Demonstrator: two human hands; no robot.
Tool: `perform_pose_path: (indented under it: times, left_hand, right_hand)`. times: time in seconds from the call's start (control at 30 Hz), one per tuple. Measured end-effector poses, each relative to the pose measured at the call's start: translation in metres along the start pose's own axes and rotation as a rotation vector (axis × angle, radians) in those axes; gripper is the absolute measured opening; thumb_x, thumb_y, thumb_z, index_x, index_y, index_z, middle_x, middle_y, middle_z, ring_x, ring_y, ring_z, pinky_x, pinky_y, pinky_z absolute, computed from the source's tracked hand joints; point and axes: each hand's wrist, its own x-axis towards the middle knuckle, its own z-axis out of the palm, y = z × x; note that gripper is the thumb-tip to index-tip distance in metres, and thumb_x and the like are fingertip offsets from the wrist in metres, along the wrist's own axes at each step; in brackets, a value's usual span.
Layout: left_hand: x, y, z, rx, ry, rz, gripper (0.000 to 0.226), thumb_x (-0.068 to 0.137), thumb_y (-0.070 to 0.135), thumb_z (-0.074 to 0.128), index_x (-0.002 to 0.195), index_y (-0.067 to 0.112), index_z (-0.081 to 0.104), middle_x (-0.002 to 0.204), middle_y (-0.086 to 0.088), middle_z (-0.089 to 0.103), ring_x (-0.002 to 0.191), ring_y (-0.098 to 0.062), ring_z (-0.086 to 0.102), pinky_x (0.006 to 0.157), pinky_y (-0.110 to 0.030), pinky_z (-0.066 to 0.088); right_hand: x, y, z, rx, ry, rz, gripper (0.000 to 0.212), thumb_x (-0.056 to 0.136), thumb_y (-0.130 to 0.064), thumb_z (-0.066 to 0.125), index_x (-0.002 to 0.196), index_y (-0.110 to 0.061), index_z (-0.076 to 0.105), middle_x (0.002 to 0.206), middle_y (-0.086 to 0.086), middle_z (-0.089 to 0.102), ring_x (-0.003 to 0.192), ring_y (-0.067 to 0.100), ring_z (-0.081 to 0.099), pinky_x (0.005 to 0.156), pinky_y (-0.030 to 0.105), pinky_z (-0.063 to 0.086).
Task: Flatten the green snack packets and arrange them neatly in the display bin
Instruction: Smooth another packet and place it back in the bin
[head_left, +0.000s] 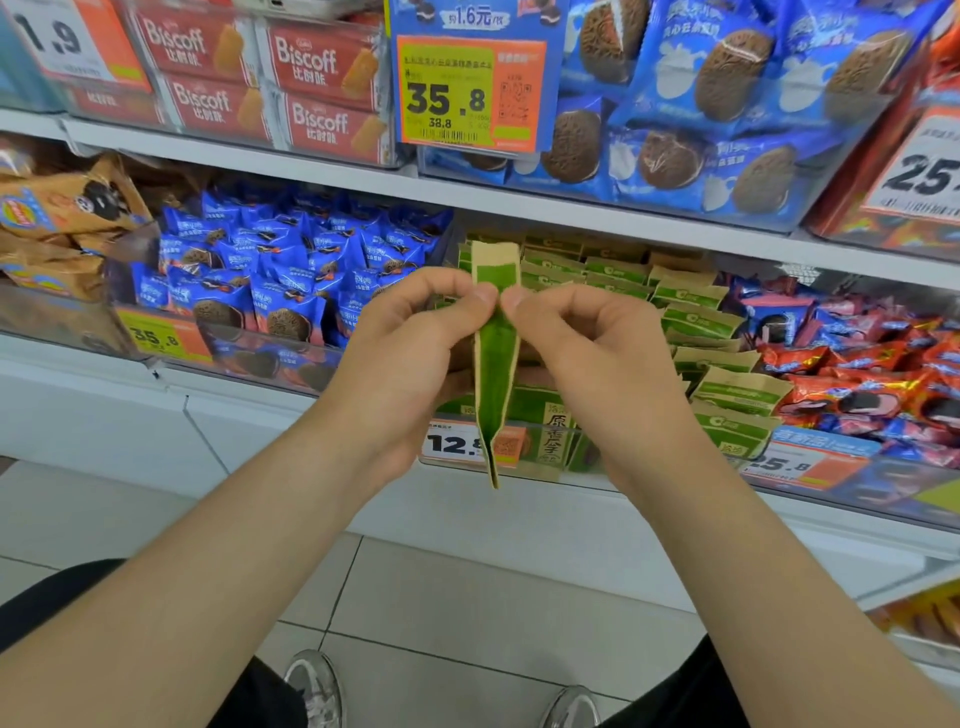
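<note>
Two hands pinching one green packet (496, 364) in front of the display bin (582, 457).
The left hand (410, 353) and right hand (597, 353) each grip its upper half, holding it upright and edge-on; more green packets (691, 312) lie stacked inside the bin.

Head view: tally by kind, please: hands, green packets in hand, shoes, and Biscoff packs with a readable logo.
Hands: 2, left hand and right hand
Held green packet: 1
Shoes: 2
Biscoff packs, logo readable: 4
Total: 9
</note>
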Motion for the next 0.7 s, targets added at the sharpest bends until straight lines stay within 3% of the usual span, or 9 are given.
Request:
perform_pose_path:
  times: [0.07,0.2,0.3,0.37,0.43,0.5,0.6,0.7]
  left_hand:
    - [0.002,0.001,-0.001,-0.021,0.059,0.019,0.004,0.104,0.018,0.065,0.101,0.015,0.064,0.098,-0.013,0.072,0.077,-0.021,0.067,0.067,-0.035,0.056]
    - [0.008,0.0,-0.005,-0.075,0.182,0.031,0.018,0.107,0.024,0.062,0.092,0.015,0.059,0.084,-0.006,0.07,0.072,-0.017,0.067,0.067,-0.036,0.055]
    - [0.009,-0.002,-0.007,-0.05,0.155,0.028,0.032,0.105,0.03,0.066,0.105,-0.001,0.061,0.087,-0.006,0.075,0.086,-0.022,0.076,0.081,-0.036,0.064]
    - [0.008,-0.003,-0.008,0.06,0.126,0.023,0.05,0.1,0.035,0.073,0.109,-0.013,0.061,0.097,-0.008,0.079,0.102,-0.022,0.078,0.092,-0.04,0.064]
    - [0.004,-0.004,-0.007,0.165,0.101,0.043,0.047,0.097,0.034,0.076,0.103,-0.012,0.069,0.099,-0.011,0.08,0.103,-0.02,0.079,0.09,-0.038,0.065]
    - [0.0,-0.006,-0.005,0.247,0.093,0.076,0.038,0.094,0.032,0.078,0.09,-0.005,0.076,0.095,-0.017,0.079,0.1,-0.025,0.079,0.09,-0.039,0.065]
    - [-0.003,-0.008,-0.006,0.42,0.039,0.156,0.027,0.089,0.034,0.077,0.08,0.009,0.082,0.091,-0.021,0.078,0.098,-0.039,0.076,0.096,-0.055,0.062]
    - [-0.004,-0.007,-0.006,0.421,-0.045,0.175,0.017,0.099,0.017,0.073,0.084,0.014,0.083,0.094,-0.01,0.081,0.095,-0.029,0.079,0.095,-0.047,0.063]
  right_hand:
    - [-0.004,-0.005,0.001,-0.097,-0.09,0.047,0.017,0.092,-0.036,0.08,0.091,-0.02,0.076,0.092,0.003,0.079,0.089,0.021,0.076,0.084,0.047,0.065]
    - [-0.009,-0.009,0.005,-0.206,-0.259,0.22,0.034,0.085,-0.047,0.082,0.106,-0.028,0.064,0.095,0.001,0.079,0.081,0.012,0.074,0.08,0.042,0.062]
    - [-0.008,-0.011,0.007,-0.113,-0.163,0.16,0.028,0.095,-0.041,0.074,0.101,-0.015,0.066,0.082,0.009,0.078,0.068,0.02,0.068,0.075,0.047,0.061]
    - [-0.005,-0.007,0.005,-0.127,-0.043,0.058,0.032,0.101,-0.043,0.067,0.094,-0.012,0.068,0.061,-0.002,0.067,0.055,0.011,0.055,0.053,0.032,0.05]
    - [-0.003,-0.003,0.005,-0.172,0.017,-0.011,0.035,0.105,-0.044,0.061,0.086,-0.015,0.066,0.051,-0.011,0.052,0.048,0.007,0.044,0.05,0.026,0.038]
    - [-0.003,0.001,0.006,-0.16,0.047,-0.018,0.036,0.106,-0.043,0.06,0.084,-0.016,0.064,0.053,-0.008,0.053,0.05,0.012,0.047,0.053,0.034,0.042]
    - [-0.004,0.005,0.009,-0.097,0.101,-0.017,0.043,0.106,-0.044,0.061,0.083,-0.008,0.066,0.07,0.014,0.066,0.066,0.036,0.063,0.07,0.057,0.059]
    - [-0.002,0.008,0.008,-0.024,0.103,0.054,0.05,0.105,-0.046,0.062,0.085,-0.002,0.071,0.084,0.029,0.068,0.075,0.042,0.063,0.078,0.067,0.055]
